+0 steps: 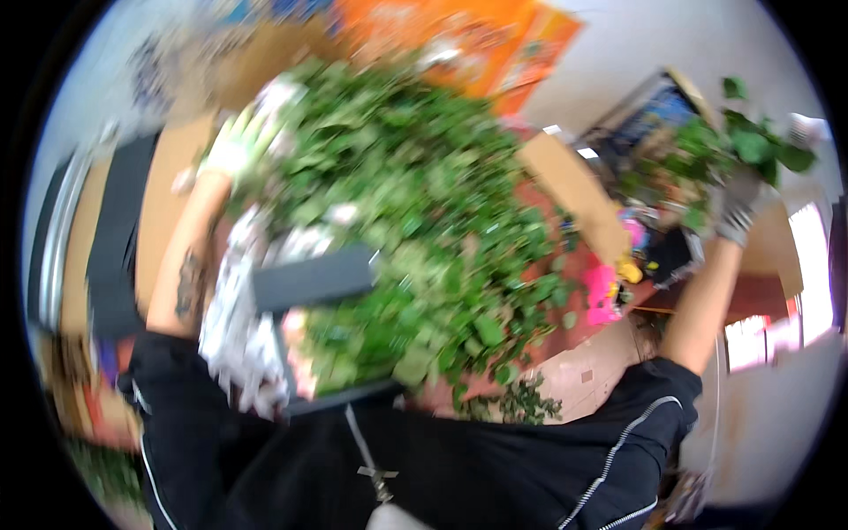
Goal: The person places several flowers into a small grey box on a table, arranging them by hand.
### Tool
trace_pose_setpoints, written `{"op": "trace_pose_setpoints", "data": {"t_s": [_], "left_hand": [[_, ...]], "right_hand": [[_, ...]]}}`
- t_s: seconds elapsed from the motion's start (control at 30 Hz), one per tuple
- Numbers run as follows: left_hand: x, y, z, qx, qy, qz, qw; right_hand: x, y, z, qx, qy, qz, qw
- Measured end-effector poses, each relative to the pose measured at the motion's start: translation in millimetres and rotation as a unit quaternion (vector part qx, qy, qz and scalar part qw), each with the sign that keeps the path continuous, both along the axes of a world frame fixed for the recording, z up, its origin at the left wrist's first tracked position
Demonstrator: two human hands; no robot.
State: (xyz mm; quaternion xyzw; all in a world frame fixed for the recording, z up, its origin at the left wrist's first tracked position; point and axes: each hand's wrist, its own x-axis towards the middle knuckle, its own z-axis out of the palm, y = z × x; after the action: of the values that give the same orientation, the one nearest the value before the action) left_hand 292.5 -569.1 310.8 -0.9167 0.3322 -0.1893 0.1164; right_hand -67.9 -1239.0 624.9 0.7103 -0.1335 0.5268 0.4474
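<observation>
A large heap of leafy green stems (397, 194) covers the table in front of me. My left hand (238, 146), in a pale glove with green on it, reaches to the heap's far left side, its fingers spread. It lies beside whitish-pink blurred shapes (281, 97) that look like flower heads. Out at the far right, my right hand (740, 201), in a grey glove, is closed around a leafy flower stem (753, 146). A pale, wrapped-looking head (806, 130) shows at that stem's end. Motion blur hides the exact finger positions.
A dark grey block (314, 277) and white plastic wrapping (238, 314) lie at the heap's near left. Cardboard and black boxes (119, 230) stand farther left. Orange boxes (442, 35) rise behind. A cardboard flap (574, 194), pink and yellow items (602, 291) and a black box (678, 256) sit at right.
</observation>
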Motion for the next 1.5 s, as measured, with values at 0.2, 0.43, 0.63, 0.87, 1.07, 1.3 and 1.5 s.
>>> {"op": "trace_pose_setpoints", "data": {"t_s": [0.2,0.43,0.63,0.87,1.07,1.3,1.5], "left_hand": [[-193.4,-44.8,54.0,-0.108,0.42,-0.07,0.898],[-268.8,-9.4,-79.7,-0.219,0.429,-0.023,0.876],[-253.0,-21.7,-107.8,-0.217,0.427,-0.016,0.878],[-265.7,-18.9,-122.2,-0.316,0.318,-0.035,0.893],[-261.5,-26.8,-64.0,-0.154,0.54,0.051,0.826],[-269.0,-21.4,-90.7,-0.122,0.514,0.022,0.849],[-272.8,-20.8,-83.8,-0.108,0.455,-0.037,0.883]], "right_hand": [[-3.3,209.9,-117.7,0.005,0.255,0.227,0.94],[61.2,385.1,-245.1,0.063,0.533,0.323,0.779],[67.6,403.5,-312.8,0.125,0.601,0.276,0.74],[97.1,400.7,-361.1,0.224,0.634,0.354,0.65],[98.0,389.0,-377.6,0.318,0.631,0.403,0.581],[81.6,448.5,-362.3,0.294,0.584,0.375,0.658],[87.0,453.2,-397.7,0.293,0.656,0.252,0.648]]}}
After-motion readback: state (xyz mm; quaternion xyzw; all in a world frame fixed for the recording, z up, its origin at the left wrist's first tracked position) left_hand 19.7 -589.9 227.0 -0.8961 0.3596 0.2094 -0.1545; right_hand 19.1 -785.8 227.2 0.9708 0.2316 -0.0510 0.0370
